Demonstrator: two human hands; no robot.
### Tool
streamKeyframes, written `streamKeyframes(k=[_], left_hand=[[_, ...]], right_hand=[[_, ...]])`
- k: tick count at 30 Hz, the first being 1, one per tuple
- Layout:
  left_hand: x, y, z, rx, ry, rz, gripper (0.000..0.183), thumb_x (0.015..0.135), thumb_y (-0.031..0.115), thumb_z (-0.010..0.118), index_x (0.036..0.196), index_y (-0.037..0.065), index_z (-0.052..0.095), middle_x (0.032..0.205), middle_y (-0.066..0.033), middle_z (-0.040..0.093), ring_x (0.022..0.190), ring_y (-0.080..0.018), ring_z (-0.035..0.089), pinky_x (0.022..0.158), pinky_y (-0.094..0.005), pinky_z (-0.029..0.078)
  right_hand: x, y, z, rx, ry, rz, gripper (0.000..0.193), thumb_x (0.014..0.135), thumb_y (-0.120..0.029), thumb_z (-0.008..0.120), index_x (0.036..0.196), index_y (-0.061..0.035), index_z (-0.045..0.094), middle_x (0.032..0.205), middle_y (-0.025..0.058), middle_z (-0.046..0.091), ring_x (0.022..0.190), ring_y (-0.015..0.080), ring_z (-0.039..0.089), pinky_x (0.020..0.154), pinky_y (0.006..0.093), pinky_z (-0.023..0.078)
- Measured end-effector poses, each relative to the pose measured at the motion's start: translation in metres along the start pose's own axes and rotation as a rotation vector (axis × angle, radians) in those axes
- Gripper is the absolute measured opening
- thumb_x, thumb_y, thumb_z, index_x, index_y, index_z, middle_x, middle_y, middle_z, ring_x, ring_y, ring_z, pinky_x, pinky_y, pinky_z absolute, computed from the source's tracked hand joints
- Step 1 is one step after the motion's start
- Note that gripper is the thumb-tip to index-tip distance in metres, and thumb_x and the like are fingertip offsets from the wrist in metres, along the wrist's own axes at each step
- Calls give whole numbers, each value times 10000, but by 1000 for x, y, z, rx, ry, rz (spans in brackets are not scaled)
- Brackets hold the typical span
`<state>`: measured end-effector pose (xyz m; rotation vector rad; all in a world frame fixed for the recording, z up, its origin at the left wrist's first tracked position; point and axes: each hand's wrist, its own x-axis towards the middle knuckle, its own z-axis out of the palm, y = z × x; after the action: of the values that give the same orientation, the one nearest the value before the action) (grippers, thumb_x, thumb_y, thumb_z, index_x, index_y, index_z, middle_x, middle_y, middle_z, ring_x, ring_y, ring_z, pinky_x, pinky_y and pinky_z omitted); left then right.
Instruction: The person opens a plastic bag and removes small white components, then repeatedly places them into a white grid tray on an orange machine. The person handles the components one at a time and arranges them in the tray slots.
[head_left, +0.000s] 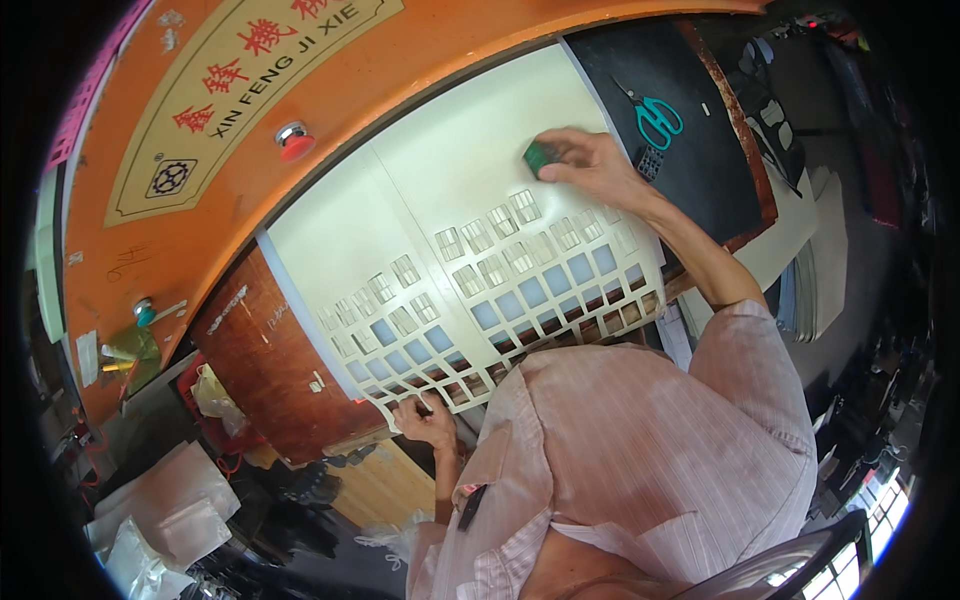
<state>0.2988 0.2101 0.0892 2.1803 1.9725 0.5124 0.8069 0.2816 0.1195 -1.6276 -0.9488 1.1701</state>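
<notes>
A large cream-white sheet (pixel 340 200) lies on the machine bed, punched with rows of rectangular cut-outs toward my body. Above its unpunched far right part, my right hand (pixel 585 165) grips a small green block (pixel 537 157), its fingers slightly blurred. At the near left corner of the sheet is my left hand (pixel 428 420), its fingers curled; what they hold, if anything, I cannot make out. Several rows of small cut shapes (pixel 478 235) still sit in the sheet, while pale blue shows through other openings. The nearest rows hang over the bed's front edge.
An orange machine beam (pixel 420 60) spans the far side, with a red push button (pixel 294 143) and a green one (pixel 144 311). Teal-handled scissors (pixel 658 122) lie on the dark board at right. A reddish-brown board (pixel 265 350) is at left, with plastic bags (pixel 150 555) below.
</notes>
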Motion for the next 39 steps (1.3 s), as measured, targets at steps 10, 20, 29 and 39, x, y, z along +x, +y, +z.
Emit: streamKeyframes(k=[10,20,29,39], left_hand=[[4,5,-2,-29,15,39,202,861,153,714,754,37,588,666,-94,492,684,-305,476,669,-452,364],[14,-5,20,-53,231,150,239,816,193,747,694,85,573,635,-66,502,669,-300,499,665,-452,383],[26,-11,38,-93,328,170,277,816,246,719,638,86,578,606,-64,507,676,-307,520,670,-463,387],[40,-13,42,-239,333,225,367,823,320,703,648,11,614,624,-135,543,651,-340,544,622,-516,397]], right_hand=[[-29,15,3,-559,-64,-424,564,844,-215,831,1318,17,632,1294,203,641,1214,383,586,1052,436,492],[-58,9,3,-344,186,-484,467,860,-132,825,1267,26,659,1195,184,675,1066,316,665,932,398,545],[-122,-51,-38,-47,850,-854,179,994,-146,725,955,12,653,795,45,619,690,103,541,655,275,473],[-238,39,-21,-140,804,-776,197,1003,-175,713,990,20,687,841,51,667,756,100,583,692,287,497]])
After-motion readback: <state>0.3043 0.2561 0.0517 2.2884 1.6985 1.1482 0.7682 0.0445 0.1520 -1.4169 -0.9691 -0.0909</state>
